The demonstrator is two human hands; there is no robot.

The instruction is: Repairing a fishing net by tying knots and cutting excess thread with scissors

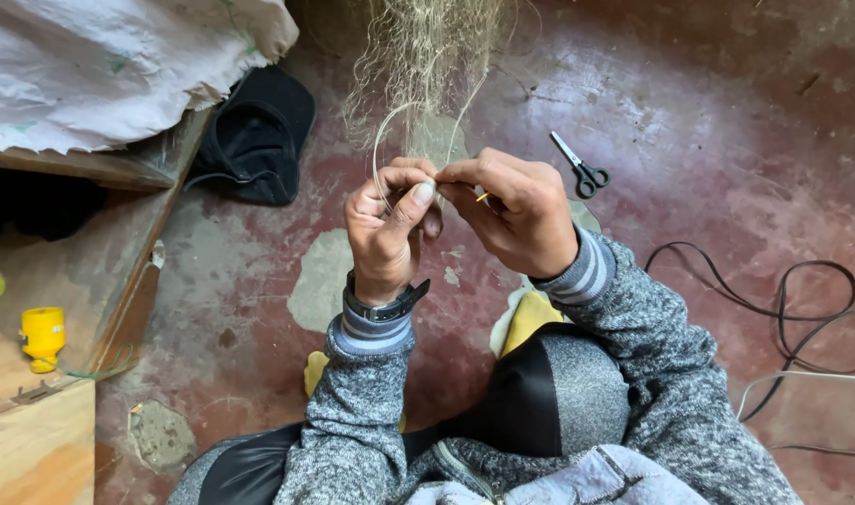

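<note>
**knotty_pete:** Head view, looking straight down. Both hands meet in the middle of the frame over a worn red floor point(689, 122). Left hand point(383, 234) has thumb and forefinger pinched closed on a pale strand point(379, 154) that loops up at about 12 o'clock into a hanging bundle of net fibre point(427, 47). Right hand point(516, 215) is closed too, fingers point(460, 173) nipping the same strand right beside the left thumb, with a small yellow tip point(483, 197) poking out underneath. Can't tell if that's a needle or a shuttle.

**meshhead:** So the strand is held between both pinches, touching both hands. My guess is a knot or a threading pass. I'd keep the two pinches close together like that so the loop stays taut and doesn't slip, and keep the loose loop clear of the bundle's fuzz.

**knotty_pete:** Agreed. Scissors point(582, 170) lie on the floor at roughly 2 o'clock from the hands, near but untouched. Black cap point(254, 136) at 10 o'clock, dark cables point(783, 309) out at 4 o'clock, yellow spool-like thing point(42, 335) on a wooden box point(35, 440) at 8 o'clock.

**meshhead:** Wristwatch point(385, 304) on the left wrist, grey sleeves. Nothing crowding the hands.
</note>
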